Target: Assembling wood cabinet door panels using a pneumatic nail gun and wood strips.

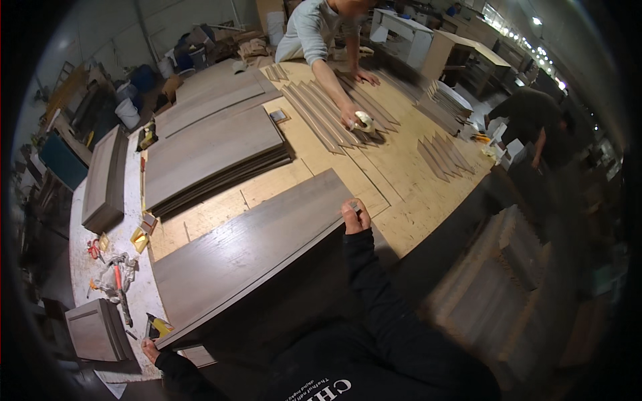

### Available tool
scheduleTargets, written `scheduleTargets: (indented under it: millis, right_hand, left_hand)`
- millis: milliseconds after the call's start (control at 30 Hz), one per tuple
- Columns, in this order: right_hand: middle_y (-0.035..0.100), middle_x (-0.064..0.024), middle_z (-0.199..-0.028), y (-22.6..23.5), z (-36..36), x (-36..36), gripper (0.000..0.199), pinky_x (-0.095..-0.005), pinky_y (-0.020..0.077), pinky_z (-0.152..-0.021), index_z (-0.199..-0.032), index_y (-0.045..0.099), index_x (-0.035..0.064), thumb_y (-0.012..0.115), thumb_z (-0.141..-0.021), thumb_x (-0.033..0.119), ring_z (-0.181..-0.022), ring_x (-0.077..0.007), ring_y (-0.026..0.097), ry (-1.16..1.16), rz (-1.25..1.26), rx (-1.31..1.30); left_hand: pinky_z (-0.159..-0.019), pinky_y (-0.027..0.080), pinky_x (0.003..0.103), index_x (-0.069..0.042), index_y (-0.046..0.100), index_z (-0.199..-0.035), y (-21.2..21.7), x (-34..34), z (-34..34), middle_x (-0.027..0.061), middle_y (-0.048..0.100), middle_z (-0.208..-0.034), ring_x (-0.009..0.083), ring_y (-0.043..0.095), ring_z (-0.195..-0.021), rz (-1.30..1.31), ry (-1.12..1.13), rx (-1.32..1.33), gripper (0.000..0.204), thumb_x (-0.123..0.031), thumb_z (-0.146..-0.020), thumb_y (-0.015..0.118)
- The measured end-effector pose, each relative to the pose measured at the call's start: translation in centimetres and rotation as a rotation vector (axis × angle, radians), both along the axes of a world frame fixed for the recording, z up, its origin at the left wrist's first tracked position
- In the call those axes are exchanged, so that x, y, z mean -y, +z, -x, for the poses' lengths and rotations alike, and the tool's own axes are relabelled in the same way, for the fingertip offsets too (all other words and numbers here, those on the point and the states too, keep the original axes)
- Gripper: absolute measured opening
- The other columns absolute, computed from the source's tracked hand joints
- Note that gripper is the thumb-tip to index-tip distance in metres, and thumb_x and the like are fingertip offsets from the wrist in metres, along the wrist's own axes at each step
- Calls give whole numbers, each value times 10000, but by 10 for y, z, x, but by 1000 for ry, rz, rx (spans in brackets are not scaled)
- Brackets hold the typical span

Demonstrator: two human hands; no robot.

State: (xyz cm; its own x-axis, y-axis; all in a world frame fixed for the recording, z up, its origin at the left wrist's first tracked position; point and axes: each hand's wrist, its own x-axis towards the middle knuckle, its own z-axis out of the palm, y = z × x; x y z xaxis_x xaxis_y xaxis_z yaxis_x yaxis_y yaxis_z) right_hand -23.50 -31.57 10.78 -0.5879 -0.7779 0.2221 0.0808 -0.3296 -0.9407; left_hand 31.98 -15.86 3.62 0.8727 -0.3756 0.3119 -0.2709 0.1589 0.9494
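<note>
panel (247,250) on workbench (408,200), stack of boards (210,157) behind it

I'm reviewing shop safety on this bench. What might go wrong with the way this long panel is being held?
The long grey panel is gripped only at its ends by the left hand and right hand, so it might sag or slip. Swung round, it might hit the stacked panels or the co-worker's hand.

Wearer: black long-sleeved top, both sleeves reaching the wrists; white printed lettering on the chest. Left hand (150,349) and right hand (354,217) bare, ungloved.
</note>
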Motion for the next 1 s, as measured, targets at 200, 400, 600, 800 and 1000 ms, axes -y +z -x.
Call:
scheduleTargets:
  millis: [200, 400, 600, 800, 1000]
  right_hand:
    - [399, 62, -602, 7, 12, 11, 78, -180, 260, -466, -818, 519, 80, 565, -766, 117, -534, -16, 327, -55, 134, -36]
    - [400, 63, -621, -2, 1, 11, 101, -204, 251, -483, -799, 494, 95, 539, -784, 184, -556, -34, 304, 9, 100, -15]
    - [400, 49, -632, -13, 11, 6, 141, -216, 260, -499, -809, 505, 115, 553, -771, 242, -561, -50, 306, 45, -39, -29]
    - [403, 39, -644, -13, 9, 16, 168, -214, 282, -537, -835, 516, 108, 555, -783, 263, -602, -58, 330, 56, -24, -26]
    - [425, 48, -668, -8, 15, 10, 199, -213, 309, -565, -879, 554, 95, 569, -801, 277, -621, -59, 351, 93, -15, 43]
  left_hand:
    - [-572, 387, 265, -15, 524, -791, 63, 25, 27, 66, 493, -683, 151, 458, -608, 65, 5, -7, 314, -320, -791, 446]
    - [-604, 390, 310, -3, 525, -724, -1, 3, -28, 58, 442, -679, 173, 444, -617, -309, -26, 373, 453, -419, -826, 378]
    - [-712, 383, 318, -11, 482, -678, 6, 7, 8, 96, 480, -735, 201, 483, -718, -339, -52, 814, 499, -419, -873, 271]
    - [-751, 371, 324, 13, 509, -751, 7, 15, 8, 101, 472, -750, 207, 482, -753, -356, -51, 835, 504, -409, -884, 267]
    - [-786, 386, 324, 35, 517, -847, 18, 20, 23, 109, 494, -812, 213, 515, -795, -287, -195, 693, 513, -420, -888, 284]
